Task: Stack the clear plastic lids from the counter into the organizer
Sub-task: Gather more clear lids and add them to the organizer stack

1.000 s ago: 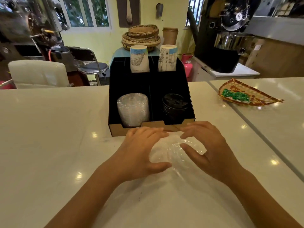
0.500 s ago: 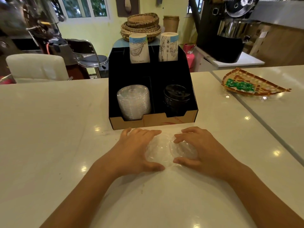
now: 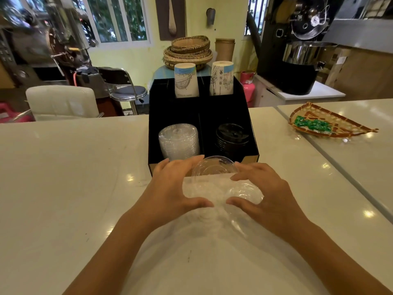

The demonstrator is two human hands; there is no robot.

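A black organizer (image 3: 176, 111) stands on the white counter, with a stack of clear lids (image 3: 179, 141) in its front left compartment. My left hand (image 3: 170, 186) and my right hand (image 3: 265, 192) cup a small pile of clear plastic lids (image 3: 214, 188) from both sides, just in front of the organizer's front wall. One clear lid (image 3: 214, 168) tilts up at the top of the pile, overlapping that wall. The fingers and thumbs of both hands press against the pile's edges.
Black lids (image 3: 231, 138) fill the front right compartment. Two paper cup stacks (image 3: 186, 80) stand in the back compartments. A woven tray (image 3: 327, 122) with green packets lies on the counter at the right. A seam in the counter runs diagonally on the right.
Both hands have drawn the clear lids together and moved them toward the organizer's front wall. One lid now tilts up at the top of the pile.
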